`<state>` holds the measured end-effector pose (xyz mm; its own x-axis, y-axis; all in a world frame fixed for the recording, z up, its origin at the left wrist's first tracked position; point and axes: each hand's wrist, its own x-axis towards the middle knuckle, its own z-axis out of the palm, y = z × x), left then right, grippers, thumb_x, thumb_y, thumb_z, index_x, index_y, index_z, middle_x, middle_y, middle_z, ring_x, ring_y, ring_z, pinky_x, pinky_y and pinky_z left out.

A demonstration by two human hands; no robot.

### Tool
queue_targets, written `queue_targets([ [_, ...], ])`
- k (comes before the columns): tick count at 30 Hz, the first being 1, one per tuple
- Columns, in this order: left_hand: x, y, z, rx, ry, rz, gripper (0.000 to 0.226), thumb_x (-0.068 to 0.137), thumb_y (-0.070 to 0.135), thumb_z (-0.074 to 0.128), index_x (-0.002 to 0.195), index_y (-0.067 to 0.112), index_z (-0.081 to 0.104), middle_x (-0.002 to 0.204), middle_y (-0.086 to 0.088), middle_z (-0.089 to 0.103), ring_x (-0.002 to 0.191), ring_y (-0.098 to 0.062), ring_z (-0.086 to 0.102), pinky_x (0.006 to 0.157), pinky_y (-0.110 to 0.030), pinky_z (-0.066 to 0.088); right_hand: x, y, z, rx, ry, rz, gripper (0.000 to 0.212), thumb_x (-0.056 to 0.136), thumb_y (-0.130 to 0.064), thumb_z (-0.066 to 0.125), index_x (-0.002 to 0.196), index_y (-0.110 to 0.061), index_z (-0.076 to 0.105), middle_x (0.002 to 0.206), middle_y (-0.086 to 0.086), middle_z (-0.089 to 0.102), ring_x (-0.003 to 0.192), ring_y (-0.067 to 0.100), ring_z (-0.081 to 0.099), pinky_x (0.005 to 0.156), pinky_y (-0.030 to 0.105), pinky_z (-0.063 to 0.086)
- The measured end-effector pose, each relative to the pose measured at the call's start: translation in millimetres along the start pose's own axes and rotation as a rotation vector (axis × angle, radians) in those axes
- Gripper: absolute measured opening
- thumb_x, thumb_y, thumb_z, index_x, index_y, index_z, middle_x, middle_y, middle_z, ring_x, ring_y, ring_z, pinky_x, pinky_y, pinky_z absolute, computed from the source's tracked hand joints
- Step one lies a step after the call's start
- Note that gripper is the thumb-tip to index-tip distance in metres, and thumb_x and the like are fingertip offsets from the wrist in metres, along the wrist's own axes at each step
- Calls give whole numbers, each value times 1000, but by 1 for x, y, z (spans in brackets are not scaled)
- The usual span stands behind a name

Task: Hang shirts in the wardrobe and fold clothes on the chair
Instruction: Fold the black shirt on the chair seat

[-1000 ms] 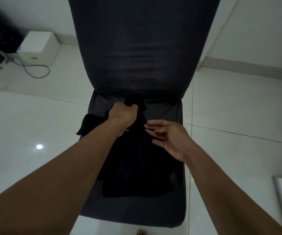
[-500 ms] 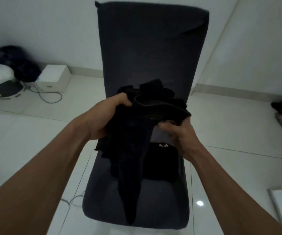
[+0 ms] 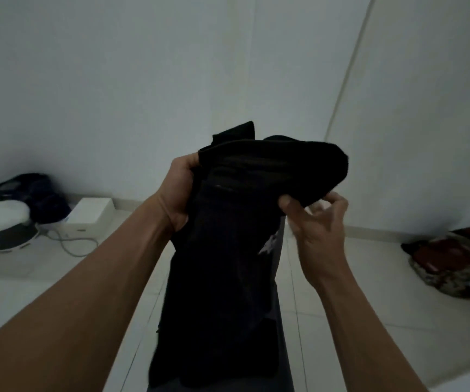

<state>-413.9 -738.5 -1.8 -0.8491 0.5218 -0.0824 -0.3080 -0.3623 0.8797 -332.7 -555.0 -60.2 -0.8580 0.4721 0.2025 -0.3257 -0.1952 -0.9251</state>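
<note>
A black garment [image 3: 228, 250] with a small white print hangs in front of me, raised to chest height. My left hand [image 3: 180, 190] grips its upper left edge, fingers hidden in the cloth. My right hand [image 3: 317, 219] pinches the bunched upper right part between thumb and fingers. The garment's lower part drapes down and hides most of the dark grey chair [image 3: 281, 335], of which only a strip shows at the bottom right of the cloth.
On the white tiled floor at the left stand a round white and black appliance [image 3: 1, 224], a dark bag [image 3: 38, 199] and a white box [image 3: 89, 213] with a cable. A red and patterned cloth heap [image 3: 451, 258] lies at the right by the wall.
Both hands lifted the black garment off the chair seat and raised it higher. The view tilted up, so the chair is now mostly hidden behind the hanging cloth.
</note>
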Motion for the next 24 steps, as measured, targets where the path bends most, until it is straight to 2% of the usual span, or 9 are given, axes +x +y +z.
queue_targets([
  [2,-5,17,17,8,-28,-14,27,69,28,56,74,9,73,78,-9,67,68,-23,63,66,-25,53,-3,-28,5,30,-225,239,76,75,-44,85,132,-10,48,121,14,63,102,24,68,83,39,57],
  [4,-11,38,35,54,-57,-30,23,71,24,53,69,9,71,72,-8,65,64,-23,60,62,-25,50,-11,-59,5,91,-356,382,59,87,-43,65,137,-12,56,130,8,67,116,23,67,90,35,57],
  [9,-15,75,47,276,-68,-120,22,84,25,48,88,9,63,85,-10,63,82,-26,59,80,-35,47,-16,-120,4,117,-250,356,50,97,-39,58,135,-8,61,131,15,67,122,32,64,105,45,47],
  [12,-21,92,60,389,-60,-168,27,93,24,38,76,15,57,72,-4,56,63,-16,56,62,-28,47,-17,-149,3,-12,-147,307,42,98,-33,62,127,-4,66,121,15,72,112,31,70,98,43,52],
  [14,-24,102,72,406,-110,-150,33,95,36,37,81,16,59,74,-4,56,63,-16,56,62,-29,43,-21,-170,3,-69,-116,257,40,95,-29,66,124,-2,67,119,16,73,109,31,71,96,42,54],
  [17,-30,117,92,422,-315,-128,49,89,57,50,105,15,68,92,-8,68,80,-20,64,74,-32,47,-26,-204,-1,-94,-48,186,38,92,-19,69,124,1,66,117,19,73,106,35,72,94,45,56],
  [18,-34,122,102,465,-377,-108,46,88,50,59,114,13,68,99,-9,70,86,-21,67,77,-31,51,-29,-218,-3,-97,-28,157,38,90,-16,70,124,2,66,117,20,73,106,36,71,93,45,56],
  [21,-37,139,128,621,-470,19,33,84,1,72,116,8,66,104,-10,72,98,-25,70,81,-31,56,-37,-262,-15,-143,-30,114,42,82,-8,72,122,4,66,116,21,72,104,37,71,85,41,59],
  [24,-37,148,154,668,-405,126,42,81,-6,74,120,9,64,104,-8,73,101,-27,71,83,-35,57,-53,-303,-29,-286,-7,106,35,83,3,70,118,6,67,114,20,73,103,34,72,81,36,60],
])
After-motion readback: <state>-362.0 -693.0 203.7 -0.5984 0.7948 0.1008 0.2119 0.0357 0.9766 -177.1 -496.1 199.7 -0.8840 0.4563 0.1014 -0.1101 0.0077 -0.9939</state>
